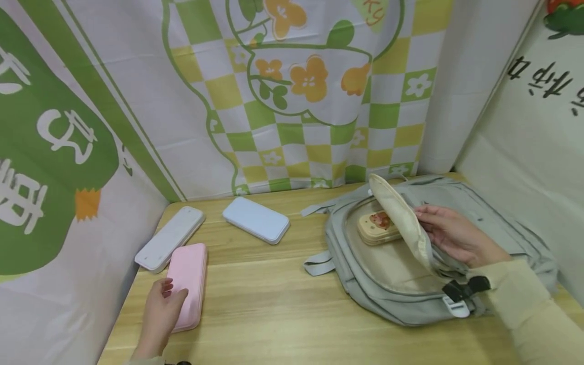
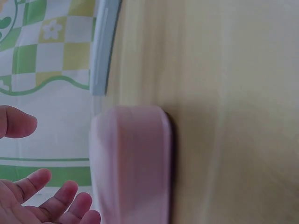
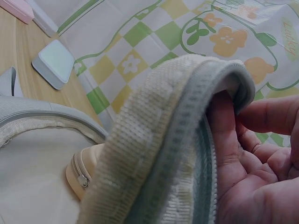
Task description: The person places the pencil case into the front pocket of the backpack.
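A white case [image 1: 171, 239], a pale blue case [image 1: 256, 220] and a pink case [image 1: 195, 274], three oblong shells with rounded corners, lie on the wood-grained counter [image 1: 274, 309]. One grey fabric backpack [image 1: 392, 306] lies to the right; in its opened pocket [image 1: 392, 271] sits one small, yellowish zipped case [image 1: 376, 229]. The left grip [image 1: 160, 310] is beside the pink case, thumb well apart from loosely spread fingers, holding nothing; contact I cannot tell. The right grip [image 1: 456, 237], arm reaching over the backpack, pinches the raised, woven-edged flap [image 1: 398, 215].
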`<state>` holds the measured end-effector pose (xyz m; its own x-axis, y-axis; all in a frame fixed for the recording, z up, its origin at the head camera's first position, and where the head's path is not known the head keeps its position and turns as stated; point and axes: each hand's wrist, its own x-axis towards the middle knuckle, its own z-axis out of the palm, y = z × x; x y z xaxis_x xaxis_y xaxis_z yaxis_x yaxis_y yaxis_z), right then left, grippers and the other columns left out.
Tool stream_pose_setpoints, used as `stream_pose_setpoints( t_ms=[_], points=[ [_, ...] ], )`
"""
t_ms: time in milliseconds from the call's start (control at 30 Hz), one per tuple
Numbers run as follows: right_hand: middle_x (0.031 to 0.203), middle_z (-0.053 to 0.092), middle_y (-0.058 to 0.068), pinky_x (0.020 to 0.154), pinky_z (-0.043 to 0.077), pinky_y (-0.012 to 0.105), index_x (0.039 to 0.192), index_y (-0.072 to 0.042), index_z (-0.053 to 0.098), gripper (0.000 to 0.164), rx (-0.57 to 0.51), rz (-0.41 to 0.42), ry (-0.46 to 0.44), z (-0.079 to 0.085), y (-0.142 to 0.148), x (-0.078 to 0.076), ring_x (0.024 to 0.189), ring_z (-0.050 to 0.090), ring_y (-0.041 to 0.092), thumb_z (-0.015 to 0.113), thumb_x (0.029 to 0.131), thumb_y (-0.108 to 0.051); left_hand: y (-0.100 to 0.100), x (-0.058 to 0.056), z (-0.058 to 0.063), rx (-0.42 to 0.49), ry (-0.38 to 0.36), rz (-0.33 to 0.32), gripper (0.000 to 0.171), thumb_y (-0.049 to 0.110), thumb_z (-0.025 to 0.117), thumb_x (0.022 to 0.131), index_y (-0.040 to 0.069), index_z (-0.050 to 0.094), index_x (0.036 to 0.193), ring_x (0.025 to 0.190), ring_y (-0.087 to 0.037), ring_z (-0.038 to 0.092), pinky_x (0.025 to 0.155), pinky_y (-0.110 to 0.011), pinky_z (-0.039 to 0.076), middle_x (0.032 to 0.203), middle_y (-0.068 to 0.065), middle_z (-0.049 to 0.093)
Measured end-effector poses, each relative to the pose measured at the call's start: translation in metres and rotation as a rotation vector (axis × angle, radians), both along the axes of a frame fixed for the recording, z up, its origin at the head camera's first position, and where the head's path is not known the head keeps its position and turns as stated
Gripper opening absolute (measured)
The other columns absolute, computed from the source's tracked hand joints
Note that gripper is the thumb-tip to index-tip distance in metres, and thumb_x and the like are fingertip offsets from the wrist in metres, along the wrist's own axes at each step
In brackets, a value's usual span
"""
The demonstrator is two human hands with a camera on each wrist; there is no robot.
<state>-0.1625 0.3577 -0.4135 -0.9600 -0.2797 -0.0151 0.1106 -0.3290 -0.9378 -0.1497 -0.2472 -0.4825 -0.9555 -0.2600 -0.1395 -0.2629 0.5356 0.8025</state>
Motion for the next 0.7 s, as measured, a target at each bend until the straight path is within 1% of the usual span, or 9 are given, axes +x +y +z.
stream_pose_setpoints(
  t_ms=[133, 200, 267, 367, 500, 600, 700],
  points=[
    [0.104, 0.071, 0.002, 0.077, 0.055, 0.021, 0.106, -0.008, 0.071, 0.033, -0.012, 0.011, 0.004, -0.002, -0.001, 0.0, 0.095, 0.067, 0.009, 0.04, 0.11, 0.002, -0.008, 0.009, -0.008, -0.066, 0.024, 0.028, 0.062, 0.01, 0.063, 0.096, -0.02, 0.033, 0.142, 0.128, -0.054, 0.039, 0.109, -0.065, 0.031, 0.137, -0.042, 0.04],
    [0.104, 0.072, 0.002, 0.076, 0.054, 0.02, 0.106, -0.008, 0.071, 0.034, -0.017, 0.009, 0.006, -0.002, 0.0, 0.0, 0.094, 0.067, 0.009, 0.039, 0.11, 0.002, -0.01, 0.012, -0.011, -0.087, 0.046, 0.029, 0.063, 0.009, 0.067, 0.094, -0.021, 0.035, 0.14, 0.125, -0.055, 0.041, 0.107, -0.065, 0.032, 0.135, -0.043, 0.042],
    [0.103, 0.072, 0.002, 0.076, 0.054, 0.02, 0.106, -0.008, 0.071, 0.033, -0.018, 0.001, 0.004, -0.002, 0.001, 0.001, 0.094, 0.067, 0.009, 0.039, 0.11, 0.002, -0.009, 0.014, -0.015, -0.127, 0.063, 0.025, 0.066, 0.012, 0.071, 0.092, -0.021, 0.037, 0.138, 0.122, -0.055, 0.042, 0.105, -0.065, 0.034, 0.132, -0.042, 0.044],
    [0.102, 0.071, 0.002, 0.075, 0.054, 0.021, 0.105, -0.007, 0.07, 0.032, -0.02, -0.006, -0.008, -0.001, 0.001, 0.002, 0.093, 0.067, 0.01, 0.04, 0.11, 0.002, -0.008, 0.016, -0.021, -0.213, 0.075, 0.02, 0.072, 0.019, 0.077, 0.088, -0.019, 0.04, 0.137, 0.121, -0.055, 0.043, 0.102, -0.066, 0.035, 0.13, -0.041, 0.045],
    [0.102, 0.071, 0.002, 0.075, 0.054, 0.021, 0.104, -0.007, 0.07, 0.033, -0.015, -0.007, -0.013, 0.0, 0.002, 0.002, 0.092, 0.067, 0.01, 0.04, 0.11, 0.001, -0.007, 0.019, -0.03, -0.304, 0.089, 0.039, 0.079, 0.026, 0.083, 0.082, -0.014, 0.042, 0.137, 0.121, -0.056, 0.042, 0.099, -0.066, 0.033, 0.129, -0.038, 0.047],
    [0.103, 0.071, 0.002, 0.075, 0.054, 0.021, 0.105, -0.007, 0.071, 0.034, -0.02, -0.001, 0.001, 0.0, 0.003, 0.003, 0.094, 0.067, 0.01, 0.038, 0.11, 0.001, -0.006, 0.021, -0.035, -0.322, 0.112, 0.043, 0.086, 0.026, 0.087, 0.077, -0.014, 0.042, 0.139, 0.122, -0.059, 0.04, 0.099, -0.067, 0.032, 0.13, -0.04, 0.046],
    [0.104, 0.071, 0.003, 0.076, 0.054, 0.021, 0.107, -0.007, 0.07, 0.034, -0.035, 0.002, 0.008, 0.0, 0.004, 0.003, 0.095, 0.067, 0.01, 0.038, 0.11, 0.002, -0.003, 0.021, -0.038, -0.326, 0.116, 0.037, 0.094, 0.026, 0.089, 0.072, -0.015, 0.039, 0.141, 0.124, -0.061, 0.036, 0.1, -0.068, 0.031, 0.132, -0.043, 0.041]
  ],
)
